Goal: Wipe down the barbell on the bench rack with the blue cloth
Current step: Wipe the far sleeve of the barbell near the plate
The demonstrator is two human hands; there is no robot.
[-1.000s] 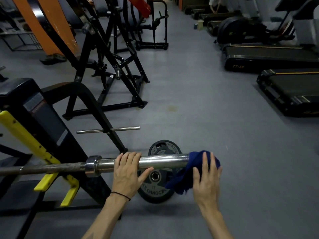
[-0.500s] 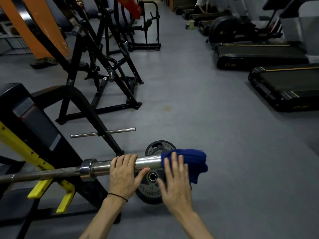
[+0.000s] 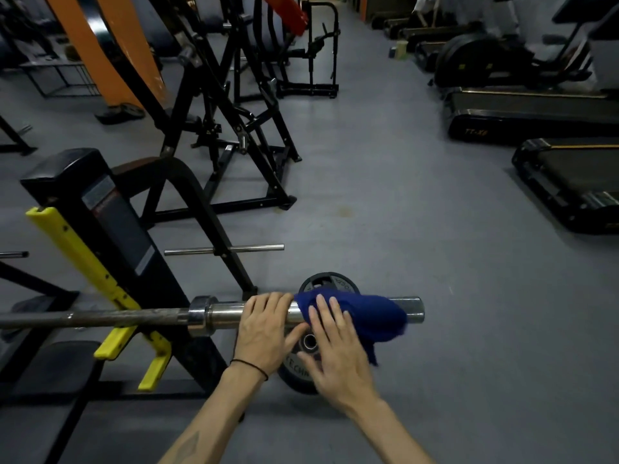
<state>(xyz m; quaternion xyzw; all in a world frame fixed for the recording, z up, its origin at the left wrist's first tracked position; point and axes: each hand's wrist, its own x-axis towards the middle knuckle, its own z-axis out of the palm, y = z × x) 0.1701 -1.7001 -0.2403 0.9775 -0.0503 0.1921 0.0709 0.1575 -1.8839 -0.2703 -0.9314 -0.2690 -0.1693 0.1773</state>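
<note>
Barbell [image 3: 140, 318] lies across the yellow hooks of the bench rack [image 3: 110, 289], long axis running left to right across the lower view. Chrome sleeve [image 3: 227, 313] sticks out past the rack's right side, over the floor; thin dark shaft runs off toward the left edge.

Blue cloth [image 3: 365, 316] draped over the sleeve near its outer end, one corner hanging down on the near side. A short bare stub of sleeve shows beyond the cloth to the right.

Right hand [image 3: 335, 349]: fingers straight and spread, flat on the inner part of the cloth, pressing it onto the sleeve from the near side. Not curled round the bar as far as can be seen. Slight motion blur.

Left hand [image 3: 264, 333]: on bare sleeve just inboard of the cloth, fingers curled over the top, thumb angled toward the right hand. Reads as a steadying grip. Black band on the wrist. The two hands sit almost touching.

Judgement: wipe is under way on the sleeve only. Travel must follow the bar's axis; unwiped collar and shaft lie to the left, with the left hand between them and the cloth. Right hand is the one on the cloth.

Beyond: weight plate [image 3: 301, 370] standing on the grey floor [image 3: 435, 262] under the sleeve; plate peg on the rack leg; black machines behind; treadmills [image 3: 569, 182] along the right.
</note>
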